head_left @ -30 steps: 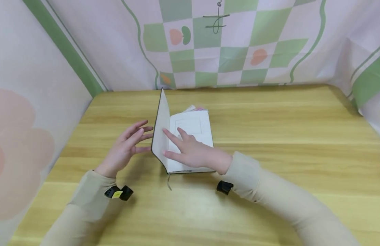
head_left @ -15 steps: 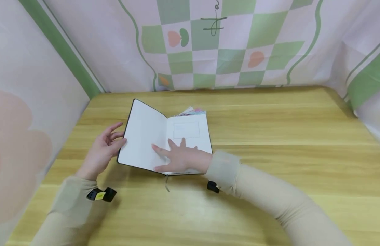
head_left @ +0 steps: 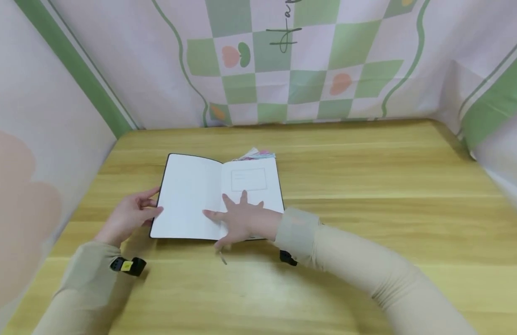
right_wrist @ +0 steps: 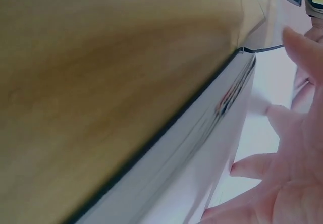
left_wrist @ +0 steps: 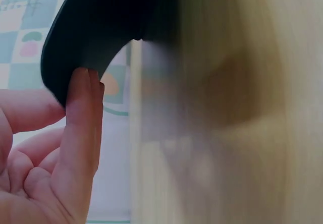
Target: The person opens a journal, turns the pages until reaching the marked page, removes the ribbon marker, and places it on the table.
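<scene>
A dark-covered notebook lies spread at its front on the wooden table, showing a blank white left side and a right page with a printed box. My left hand pinches the left edge of its cover, thumb on the white side and fingers beneath. The left wrist view shows the dark outside of that cover bent between thumb and fingers. Over the lower right page my right hand is spread, fingers reaching toward the fold. In the right wrist view, the thick stack of pages runs beside that hand.
Colourful paper slips stick out past the notebook's top edge. A thin ribbon bookmark hangs out at the bottom. The wooden table meets a checked green and white curtain at its back edge.
The notebook's cover has swung left from nearly upright to almost flat, and the left hand has moved left and down with it, now pinching its edge. The right hand has shifted slightly lower over the page.
</scene>
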Tool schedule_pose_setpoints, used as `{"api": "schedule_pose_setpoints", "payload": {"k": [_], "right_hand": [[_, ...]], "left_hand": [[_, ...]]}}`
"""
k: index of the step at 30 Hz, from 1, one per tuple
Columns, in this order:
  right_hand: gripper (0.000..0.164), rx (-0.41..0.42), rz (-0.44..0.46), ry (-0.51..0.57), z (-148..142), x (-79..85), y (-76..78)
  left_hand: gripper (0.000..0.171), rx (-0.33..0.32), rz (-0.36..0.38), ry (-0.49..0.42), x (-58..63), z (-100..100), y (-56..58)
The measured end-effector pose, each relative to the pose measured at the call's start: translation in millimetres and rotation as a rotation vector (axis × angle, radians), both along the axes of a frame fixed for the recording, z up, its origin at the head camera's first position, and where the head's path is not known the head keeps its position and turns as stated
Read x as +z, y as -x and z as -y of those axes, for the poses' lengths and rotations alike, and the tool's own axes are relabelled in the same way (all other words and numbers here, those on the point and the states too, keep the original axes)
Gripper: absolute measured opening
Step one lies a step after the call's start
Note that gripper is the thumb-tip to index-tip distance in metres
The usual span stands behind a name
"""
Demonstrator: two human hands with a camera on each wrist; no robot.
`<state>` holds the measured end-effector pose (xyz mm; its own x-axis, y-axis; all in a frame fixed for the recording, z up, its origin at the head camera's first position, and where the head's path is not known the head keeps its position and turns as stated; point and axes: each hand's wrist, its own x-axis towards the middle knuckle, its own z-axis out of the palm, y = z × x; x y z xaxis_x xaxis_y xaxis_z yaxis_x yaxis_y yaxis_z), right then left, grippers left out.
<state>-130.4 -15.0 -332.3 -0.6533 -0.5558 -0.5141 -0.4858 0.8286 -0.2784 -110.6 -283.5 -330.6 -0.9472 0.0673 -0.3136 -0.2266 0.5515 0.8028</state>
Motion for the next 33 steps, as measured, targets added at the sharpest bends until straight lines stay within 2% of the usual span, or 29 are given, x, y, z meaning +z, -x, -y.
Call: {"api": "schedule_pose_setpoints", "payload": {"k": [3,6,12,16,22,29,33], "right_hand": [[0.085,0.028,0.011,-0.005,-1.8,1.7,2.3],[0.079,0.048,0.018,0.014,-5.5,2.7,6.9],[0.072,0.103,-0.007,0.058,-20.2,-0.9,22.7],[0.078,0.101,-0.044,0.044,-34.7,-3.6,41.0],[0.083,0.127,-0.111,0.068,-55.6,-2.9,76.8],[0.088,0.036,-0.166,0.040,-69.6,-5.9,111.9],[0.095,-0.003,-0.180,-0.008,-70.1,-5.7,123.4]], "left_hand": [[0.067,0.002,0.016,0.002,-4.1,1.6,1.0],[0.067,0.008,0.038,0.015,-6.8,3.0,2.5],[0.067,0.009,0.068,0.035,-9.3,4.6,6.2],[0.067,0.011,0.066,0.031,-7.9,3.7,6.1],[0.067,0.015,0.040,0.029,-2.1,2.8,2.6],[0.065,0.017,0.023,0.081,3.4,0.3,0.8],[0.065,0.021,0.016,0.095,5.8,-2.3,0.7]]}}
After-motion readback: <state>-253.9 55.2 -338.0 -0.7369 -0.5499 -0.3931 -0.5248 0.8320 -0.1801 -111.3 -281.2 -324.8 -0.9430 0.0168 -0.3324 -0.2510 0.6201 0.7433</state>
